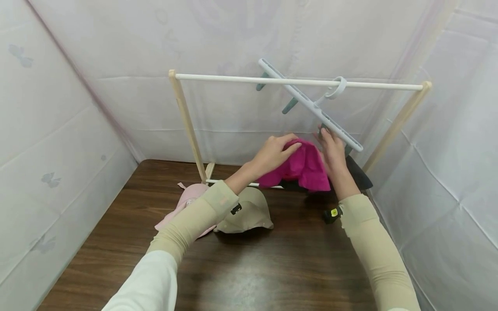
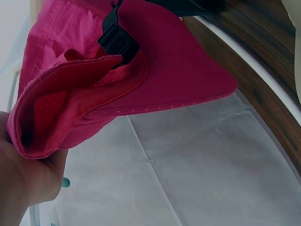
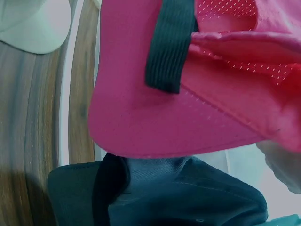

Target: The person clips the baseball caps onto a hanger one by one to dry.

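A magenta cap (image 1: 305, 166) hangs from my left hand (image 1: 272, 153), which pinches its crown below the hanger. In the left wrist view the cap's red lining, black strap buckle (image 2: 119, 43) and broad brim are visible. My right hand (image 1: 333, 153) is raised beside the cap, fingers and thumb around a dark teal clip (image 1: 322, 128) on the pale blue hanger (image 1: 307, 101). The hanger hooks over the white rail and slants down to the right. Just beyond my right hand a dark cap (image 3: 188, 193) hangs under the hanger's low end, partly hidden.
A wooden-legged rack with a white rail (image 1: 233, 79) stands at the back of the brown table (image 1: 249, 272). On the table lie a beige cap (image 1: 249, 211) and a pink cap (image 1: 188, 198), the latter partly behind my left forearm. Pale curtains (image 1: 447, 151) enclose the table.
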`<state>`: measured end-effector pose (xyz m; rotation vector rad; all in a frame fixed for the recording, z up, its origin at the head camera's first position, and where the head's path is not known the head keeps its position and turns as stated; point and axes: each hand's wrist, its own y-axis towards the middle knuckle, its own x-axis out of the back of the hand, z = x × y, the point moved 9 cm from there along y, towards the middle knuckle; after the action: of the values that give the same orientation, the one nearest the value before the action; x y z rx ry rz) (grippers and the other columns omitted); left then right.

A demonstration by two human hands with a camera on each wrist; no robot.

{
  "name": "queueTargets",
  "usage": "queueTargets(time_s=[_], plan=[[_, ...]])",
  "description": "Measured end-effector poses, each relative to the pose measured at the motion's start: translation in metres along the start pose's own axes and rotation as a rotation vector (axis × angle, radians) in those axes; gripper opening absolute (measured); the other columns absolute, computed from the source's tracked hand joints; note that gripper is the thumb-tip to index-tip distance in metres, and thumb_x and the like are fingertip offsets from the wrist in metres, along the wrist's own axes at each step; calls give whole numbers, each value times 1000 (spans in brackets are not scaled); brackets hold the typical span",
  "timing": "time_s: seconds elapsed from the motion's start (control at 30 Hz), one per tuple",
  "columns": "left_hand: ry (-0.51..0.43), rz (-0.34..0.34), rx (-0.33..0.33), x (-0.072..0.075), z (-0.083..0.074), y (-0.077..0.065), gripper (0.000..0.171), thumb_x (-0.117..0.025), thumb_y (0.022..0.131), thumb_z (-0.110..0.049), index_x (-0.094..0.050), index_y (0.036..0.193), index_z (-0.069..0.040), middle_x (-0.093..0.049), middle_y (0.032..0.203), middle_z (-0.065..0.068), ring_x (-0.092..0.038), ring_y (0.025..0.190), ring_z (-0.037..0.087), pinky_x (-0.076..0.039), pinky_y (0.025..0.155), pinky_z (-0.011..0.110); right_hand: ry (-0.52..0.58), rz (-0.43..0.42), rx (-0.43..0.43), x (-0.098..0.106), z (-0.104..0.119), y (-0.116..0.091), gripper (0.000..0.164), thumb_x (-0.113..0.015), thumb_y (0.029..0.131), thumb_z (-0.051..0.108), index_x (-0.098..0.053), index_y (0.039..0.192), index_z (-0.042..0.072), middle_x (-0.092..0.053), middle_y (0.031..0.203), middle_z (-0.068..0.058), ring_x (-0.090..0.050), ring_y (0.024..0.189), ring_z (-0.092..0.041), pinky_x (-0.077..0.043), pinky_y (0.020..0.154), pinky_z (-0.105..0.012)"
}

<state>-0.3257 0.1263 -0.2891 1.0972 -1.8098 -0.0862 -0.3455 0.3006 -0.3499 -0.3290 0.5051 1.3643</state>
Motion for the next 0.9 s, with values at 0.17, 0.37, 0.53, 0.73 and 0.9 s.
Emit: queueTargets(time_s=[0.17,0.37,0.53,0.73,0.9], plan=[[5,7,19,-1,2,1,24,-56,106,-31,-70,118,-15,-69,89,-3,-51,68,11,-42,64,24,110,-26,21,-2,2,4,29,-58,105,17,-57,134,16,-44,153,-7,-37,146,-27,-29,121,-47],[14,30,27,-5,3,1,24,-56,106,-32,-69,119,-17,-69,84,-4,-49,64,11,-42,62,24,72,-16,33,-1,4,7,36,-60,104,20,-55,138,8,-61,128,-4,-44,141,-27,-30,120,-46],[20,38,34,-7,5,0,24,-55,106,-33,-69,118,-17,-62,75,-4,-47,62,11,-41,61,24,78,-6,5,-2,1,7,32,-61,103,20,-58,131,6,-65,119,-5,-49,135,-27,-32,118,-43],[39,37,38,-10,6,0,25,-53,107,-34,-69,117,-18,-57,70,-3,-45,60,11,-40,59,25,101,-13,-17,-3,-1,7,23,-63,102,18,-63,123,10,-68,116,-5,-56,128,-24,-32,119,-42],[42,40,44,-11,6,1,24,-53,107,-34,-69,116,-18,-56,70,-3,-45,61,11,-40,59,26,56,-25,-21,-2,-1,6,36,-64,101,21,-58,134,6,-69,119,-4,-57,126,-22,-33,118,-42]])
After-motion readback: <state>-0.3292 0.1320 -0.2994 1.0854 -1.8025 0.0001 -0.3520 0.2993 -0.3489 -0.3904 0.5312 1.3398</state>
